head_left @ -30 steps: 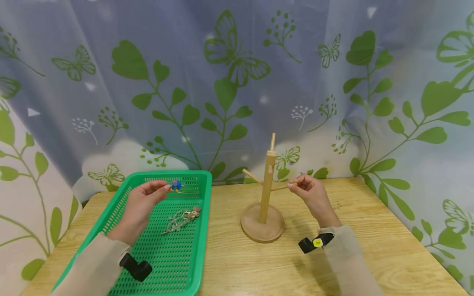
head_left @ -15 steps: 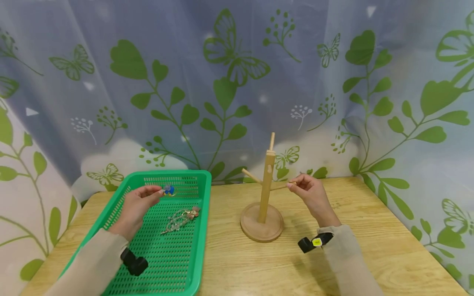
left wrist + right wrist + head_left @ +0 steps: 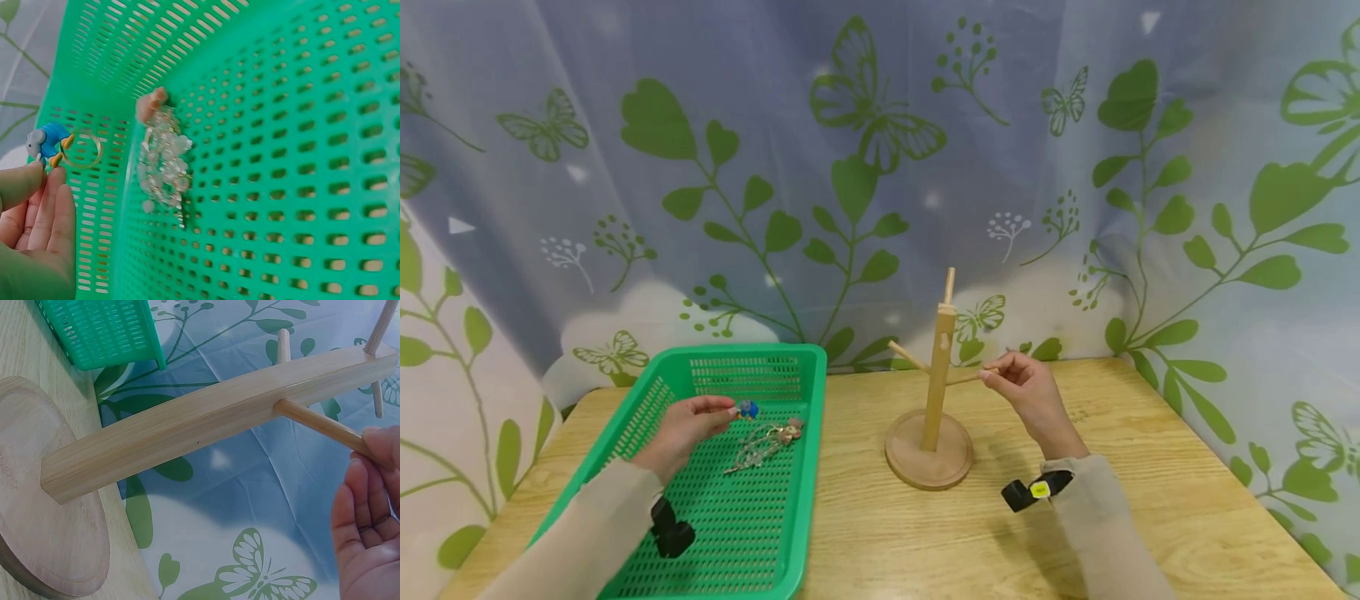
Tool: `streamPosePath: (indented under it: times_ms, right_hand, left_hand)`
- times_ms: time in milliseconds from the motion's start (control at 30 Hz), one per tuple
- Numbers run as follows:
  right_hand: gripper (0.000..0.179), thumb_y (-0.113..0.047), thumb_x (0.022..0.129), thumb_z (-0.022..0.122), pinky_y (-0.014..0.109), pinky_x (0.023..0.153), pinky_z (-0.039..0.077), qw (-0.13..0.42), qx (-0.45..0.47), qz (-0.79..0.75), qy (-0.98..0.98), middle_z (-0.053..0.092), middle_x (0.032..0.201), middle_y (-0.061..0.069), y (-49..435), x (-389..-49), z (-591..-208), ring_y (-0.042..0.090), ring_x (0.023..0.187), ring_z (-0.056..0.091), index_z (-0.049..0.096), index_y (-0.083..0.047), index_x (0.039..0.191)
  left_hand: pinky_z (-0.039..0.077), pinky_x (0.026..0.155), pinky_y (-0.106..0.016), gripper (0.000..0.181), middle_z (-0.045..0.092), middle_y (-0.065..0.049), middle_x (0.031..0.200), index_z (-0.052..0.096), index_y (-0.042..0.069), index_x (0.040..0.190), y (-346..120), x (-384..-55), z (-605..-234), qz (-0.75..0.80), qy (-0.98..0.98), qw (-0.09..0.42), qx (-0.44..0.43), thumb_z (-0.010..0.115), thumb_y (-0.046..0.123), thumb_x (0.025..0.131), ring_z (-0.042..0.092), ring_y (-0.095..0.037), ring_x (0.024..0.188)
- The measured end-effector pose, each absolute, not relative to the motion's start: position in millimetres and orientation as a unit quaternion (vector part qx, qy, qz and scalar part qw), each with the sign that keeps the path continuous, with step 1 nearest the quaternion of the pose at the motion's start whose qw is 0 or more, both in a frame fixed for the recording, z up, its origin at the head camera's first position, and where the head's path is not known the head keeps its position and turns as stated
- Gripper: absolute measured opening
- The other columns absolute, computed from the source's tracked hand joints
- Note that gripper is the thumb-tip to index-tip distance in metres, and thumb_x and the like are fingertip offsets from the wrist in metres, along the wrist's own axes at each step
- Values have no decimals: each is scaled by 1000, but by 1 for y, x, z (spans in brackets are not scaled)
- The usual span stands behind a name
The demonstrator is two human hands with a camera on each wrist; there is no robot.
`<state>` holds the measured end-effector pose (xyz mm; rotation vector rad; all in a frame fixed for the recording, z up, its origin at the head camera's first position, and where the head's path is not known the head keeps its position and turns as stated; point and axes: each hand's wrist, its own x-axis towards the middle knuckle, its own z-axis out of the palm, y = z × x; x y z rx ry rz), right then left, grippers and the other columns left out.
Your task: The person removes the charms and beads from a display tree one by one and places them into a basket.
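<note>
My left hand point(image 3: 681, 427) pinches a small blue-and-grey figurine keyring point(image 3: 53, 139) with orange feet between thumb and fingers. A gold ring point(image 3: 100, 150) hangs off the figurine over the green basket point(image 3: 815, 475). Just below it on the basket floor lies a tangle of clear beaded strands point(image 3: 164, 159) with a pinkish-brown figure point(image 3: 152, 104) at one end. On the right, my right hand point(image 3: 1033, 396) pinches the outer end of a wooden peg point(image 3: 319, 424). That peg sticks out from the upright post point(image 3: 187, 422) of a wooden peg stand, which rises from a round base point(image 3: 902, 457).
Other pegs point out from the stand, one left point(image 3: 907, 356) and one at the top point(image 3: 950, 286). The wooden table point(image 3: 865, 542) carries both basket and stand. A leaf-and-butterfly patterned curtain point(image 3: 760, 125) hangs behind.
My left hand has drawn back left and lowered the keyring into the basket, close over the beaded strands. My right hand keeps its pinch on the peg, and the stand has not moved.
</note>
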<state>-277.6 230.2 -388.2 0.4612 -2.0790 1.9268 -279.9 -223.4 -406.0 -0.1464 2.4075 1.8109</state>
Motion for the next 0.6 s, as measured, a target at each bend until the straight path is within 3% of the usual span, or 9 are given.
streamPosePath:
  times_ms: [167, 333, 600]
  right_hand:
    - [6, -5, 86, 69, 21, 66, 49, 129, 168, 672, -710, 60, 76, -5, 230, -277, -388, 12, 70, 57, 64, -1, 86]
    - [3, -2, 86, 67, 21, 66, 50, 125, 173, 675, -706, 60, 76, -5, 229, -278, -388, 10, 70, 57, 64, -2, 86]
    - [4, -3, 86, 67, 20, 66, 49, 122, 170, 677, -706, 59, 76, -5, 230, -279, -392, 8, 70, 56, 64, 0, 87]
  left_hand:
    - [47, 95, -43, 26, 65, -3, 102, 59, -5, 113, -224, -279, -414, 590, 803, 79, -34, 61, 10, 92, 62, -22, 101]
    - [49, 91, -42, 27, 64, -10, 105, 57, -8, 114, -223, -278, -418, 584, 806, 90, -31, 59, 7, 93, 60, -29, 104]
    - [50, 91, -40, 34, 64, -18, 110, 51, -13, 123, -230, -281, -423, 583, 808, 78, -36, 56, 5, 94, 63, -22, 100]
